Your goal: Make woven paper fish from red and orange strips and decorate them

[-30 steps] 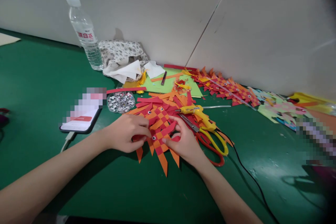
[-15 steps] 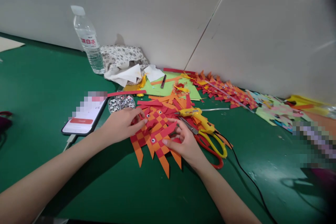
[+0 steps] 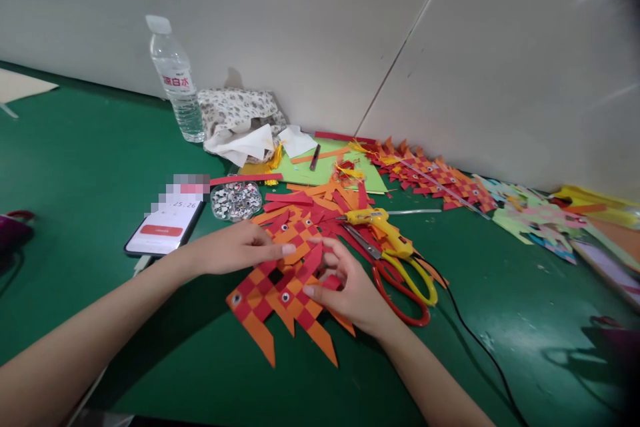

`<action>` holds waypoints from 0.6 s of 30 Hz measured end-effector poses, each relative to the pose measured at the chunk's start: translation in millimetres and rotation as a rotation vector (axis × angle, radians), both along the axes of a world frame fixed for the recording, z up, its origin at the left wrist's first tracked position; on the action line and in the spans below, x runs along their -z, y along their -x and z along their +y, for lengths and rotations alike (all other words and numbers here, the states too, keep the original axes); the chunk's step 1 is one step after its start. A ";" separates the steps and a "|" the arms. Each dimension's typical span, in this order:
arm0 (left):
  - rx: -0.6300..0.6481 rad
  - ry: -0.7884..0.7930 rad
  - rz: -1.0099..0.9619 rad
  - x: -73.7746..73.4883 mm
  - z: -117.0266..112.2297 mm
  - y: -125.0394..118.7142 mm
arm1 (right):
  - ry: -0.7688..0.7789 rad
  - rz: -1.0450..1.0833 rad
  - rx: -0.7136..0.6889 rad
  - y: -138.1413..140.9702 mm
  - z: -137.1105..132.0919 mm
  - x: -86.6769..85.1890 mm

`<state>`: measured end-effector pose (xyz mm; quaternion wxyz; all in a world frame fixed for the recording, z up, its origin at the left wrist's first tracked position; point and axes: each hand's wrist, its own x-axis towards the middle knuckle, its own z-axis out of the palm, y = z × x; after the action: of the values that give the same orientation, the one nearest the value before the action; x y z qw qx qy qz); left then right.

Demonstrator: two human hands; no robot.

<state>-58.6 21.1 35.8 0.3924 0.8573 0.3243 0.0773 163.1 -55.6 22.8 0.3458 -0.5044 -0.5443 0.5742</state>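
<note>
Red and orange woven paper fish with googly eyes are gathered between my hands. My right hand point(image 3: 353, 287) is closed on a woven paper fish point(image 3: 300, 300), thumb on its front and fingers curled behind. Another woven fish point(image 3: 253, 297) fans out to the left, partly under the first. My left hand point(image 3: 237, 248) is closed on an upper woven fish point(image 3: 299, 233), its thumb lying across the fish and its other fingers mostly hidden. A pile of loose red and orange paper strips point(image 3: 327, 203) lies just behind the fish.
Right of my right hand lie a yellow glue gun point(image 3: 380, 223) with a black cord and scissors point(image 3: 407, 280) with red and yellow handles. A box of googly eyes point(image 3: 235, 200), a phone point(image 3: 167, 223) and a water bottle point(image 3: 177, 83) are to the left. Finished fish point(image 3: 435, 173) line the wall.
The fish in my hands have come slightly nearer to me. The left fish has fanned out, so its eye now shows. My left hand has shifted, its thumb now stretched across the upper fish.
</note>
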 end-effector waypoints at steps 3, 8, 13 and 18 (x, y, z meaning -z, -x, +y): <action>0.075 0.061 0.030 -3.9 -1.2 0.6 | -0.041 -0.067 -0.020 1.8 -2.7 1.6; 0.122 0.111 0.104 -6.9 -0.7 3.0 | -0.385 -0.520 0.004 -1.9 -7.2 -1.8; 0.128 0.156 0.061 -0.8 2.6 5.1 | -0.692 -0.689 0.086 -8.1 -4.2 -7.1; 0.110 0.051 0.093 0.9 5.5 6.8 | -0.663 -0.839 -0.163 -10.0 4.9 -0.2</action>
<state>-65.4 26.6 34.9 0.4023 0.8661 0.2965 0.0073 173.1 -50.7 22.9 0.1936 -0.5103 -0.8251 0.1461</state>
